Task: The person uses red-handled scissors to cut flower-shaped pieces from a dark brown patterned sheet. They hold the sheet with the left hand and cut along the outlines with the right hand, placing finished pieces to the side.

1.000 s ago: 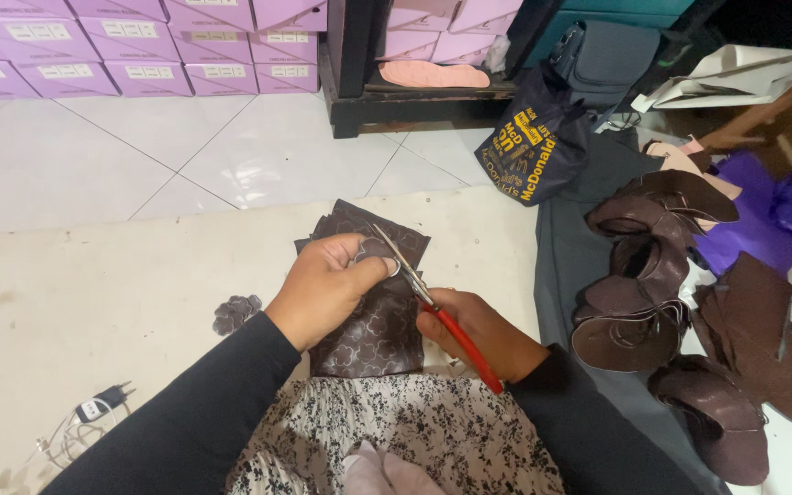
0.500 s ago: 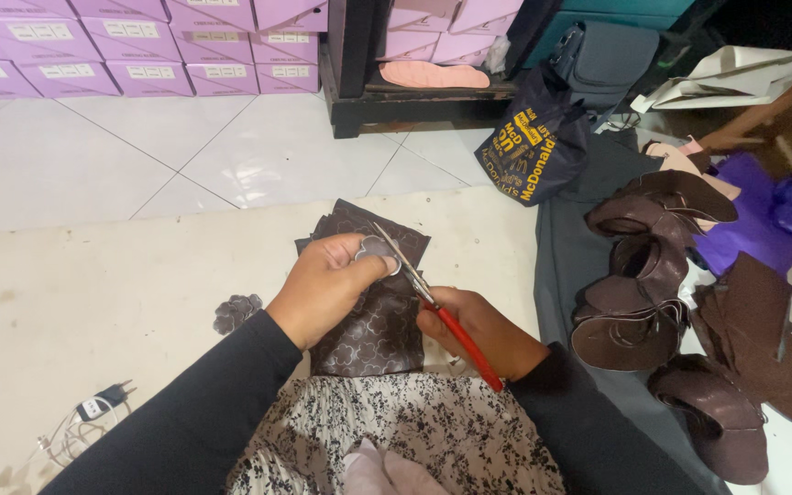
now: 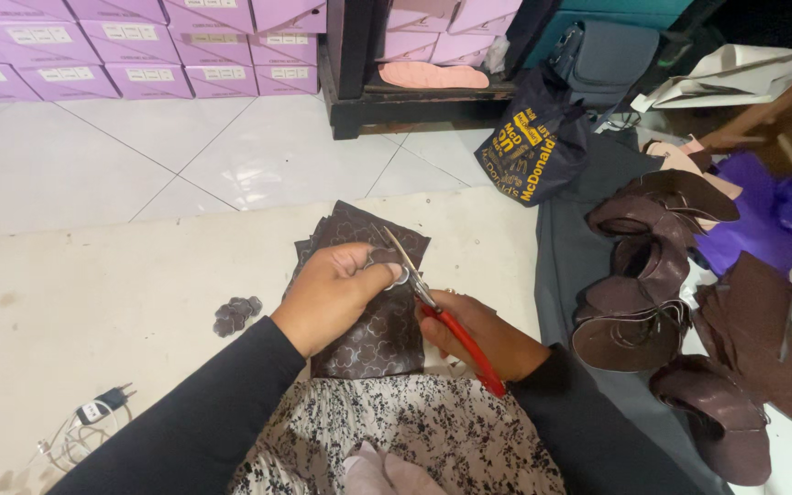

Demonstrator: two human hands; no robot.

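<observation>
Two hands work together over a dark brown embossed leather sheet (image 3: 373, 321) that lies partly on the person's floral-print lap (image 3: 396, 431) and partly on the cream floor mat (image 3: 121, 293). The left hand (image 3: 336, 293) is closed, pinching a small brown leather piece (image 3: 385, 261) near the sheet's upper edge, seemingly to steady it at the blades. The right hand (image 3: 478, 330) is curled around the red handles of a pair of red-handled scissors (image 3: 433, 307), gripping them. Their long axis runs diagonally, handles low toward the person's right, metal tips pointing up and to the left, away from the body. A small cluster of brown flower-shaped cut-outs (image 3: 236, 314) rests on the mat just left of the sheet. Well apart on the right, a pile of dark brown shoe uppers (image 3: 639, 302) sits on grey cloth (image 3: 566, 266).
</observation>
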